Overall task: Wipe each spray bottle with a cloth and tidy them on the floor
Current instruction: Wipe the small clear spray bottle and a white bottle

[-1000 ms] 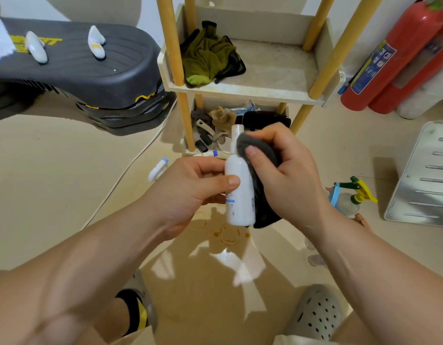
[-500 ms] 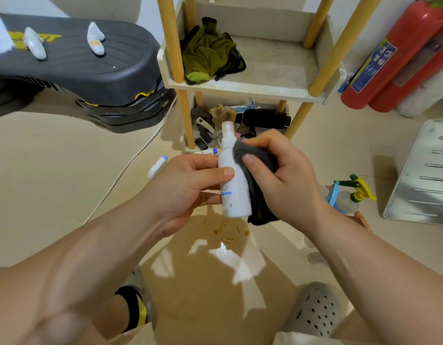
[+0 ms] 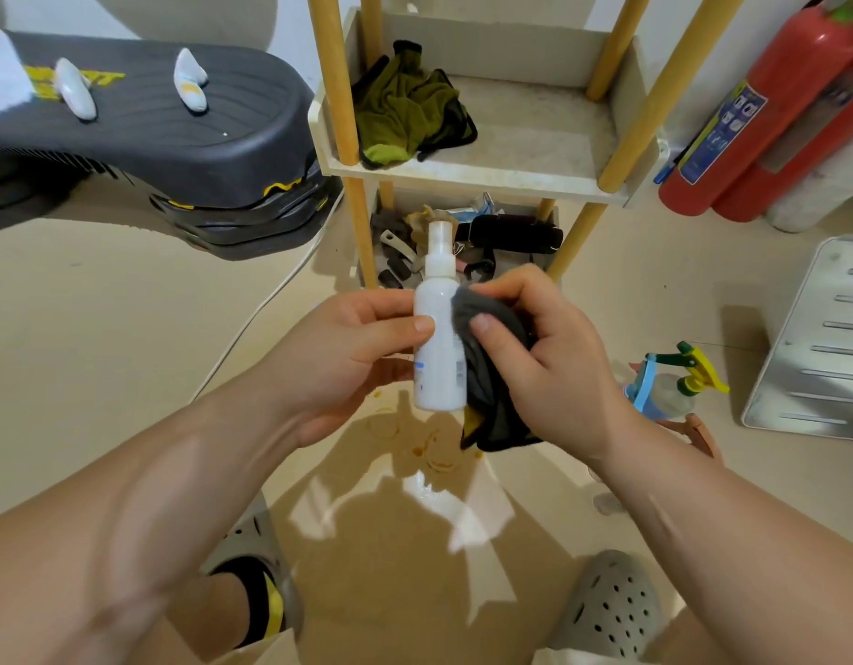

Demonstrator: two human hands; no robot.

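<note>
Head cam, looking down: the bottle (image 3: 439,348) is dead centre and upright, held up off the floor (image 3: 103,352) between both hands. It's a smooth white plastic cylinder with a narrow neck and a small pump top, plus a little blue mark and fine print low on its side. The left hand (image 3: 348,348), at 9 o'clock of it, has its fingers wrapped round the back and its thumb pressed across the front, so that's a proper grip. The right hand (image 3: 549,357), at 3 o'clock, is curled round a bunched dark grey cloth (image 3: 491,371). The cloth looks soft, with a bit of yellow at the bottom edge, and the thumb pushes it against the bottle's right side. At 12 there's a shelf (image 3: 463,180) of pale boards on round wooden posts. A crumpled olive rag (image 3: 405,108) lies on the upper board, and the lower one holds a jumble I can't make out. At 10 sits a matte dark grey ribbed slab (image 3: 175,136) with yellow trim. At 2 are glossy red extinguishers (image 3: 760,122). At 3, on the floor, there's a sprayer (image 3: 674,381) with a clear body and a green-yellow trigger, near a shiny slotted metal tray (image 3: 818,348). A grey holey clog (image 3: 611,611) is at 5.
</note>
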